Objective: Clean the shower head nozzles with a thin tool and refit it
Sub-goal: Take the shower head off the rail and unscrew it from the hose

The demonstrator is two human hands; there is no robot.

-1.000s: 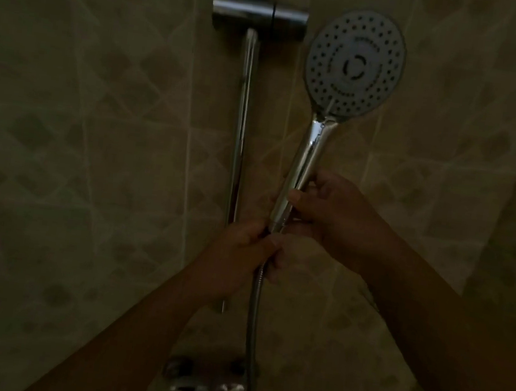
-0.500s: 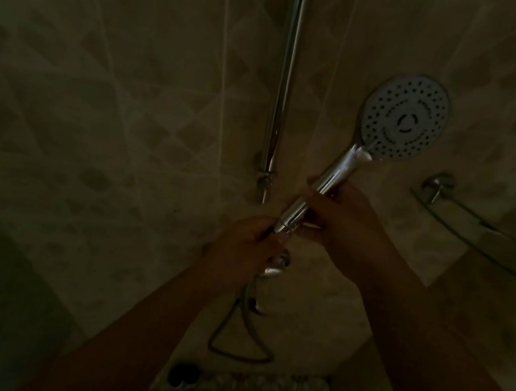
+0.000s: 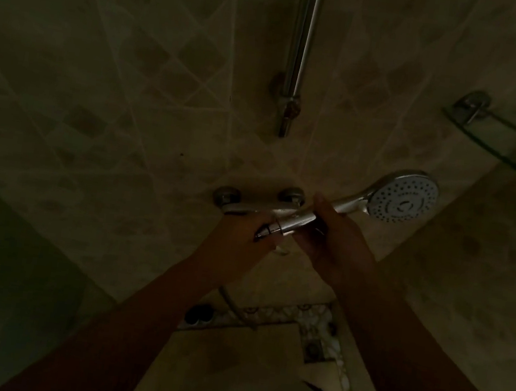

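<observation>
Two hands of ours hold the shower head [image 3: 403, 199] in the head view, out in front of the tiled wall [image 3: 134, 80], just before the mixer tap [image 3: 258, 207]. Our left hand [image 3: 237, 242] curls round the hose end of its chrome handle; our right hand [image 3: 333, 238] wraps the handle's middle. The glass corner shelf [image 3: 500, 142] at upper right carries something we cannot make out in the dim light. The round pale face, dotted with dark nozzle holes, points towards us, tilted up to the right. The slide rail [image 3: 301, 46] hangs above.
</observation>
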